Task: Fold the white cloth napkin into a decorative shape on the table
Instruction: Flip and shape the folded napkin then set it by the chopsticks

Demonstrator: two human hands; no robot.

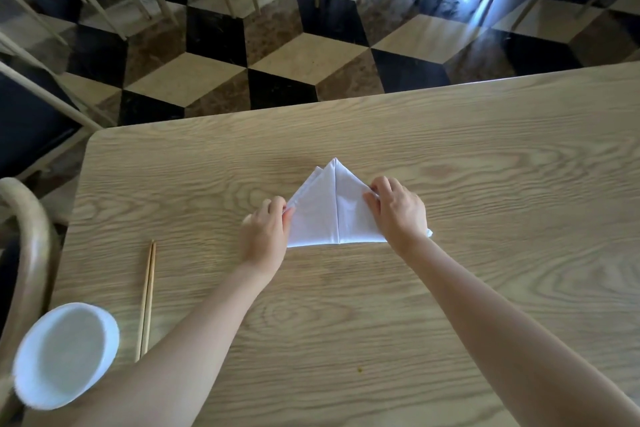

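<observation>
A white cloth napkin [334, 210] lies folded into a triangle on the wooden table [485, 156], its point facing away from me and a crease running down its middle. My left hand [265, 232] pinches the napkin's left slanted edge between thumb and fingers. On the right slanted edge, my right hand [398, 213] grips the cloth with its fingertips. A small bit of napkin corner pokes out from under my right wrist. Both hands cover the lower corners.
A pair of wooden chopsticks [147, 298] lies at the left of the table. A white bowl [64, 354] sits at the near left corner, beside a curved chair back [31, 236]. Chairs stand on the checkered floor [277, 55] beyond the far edge.
</observation>
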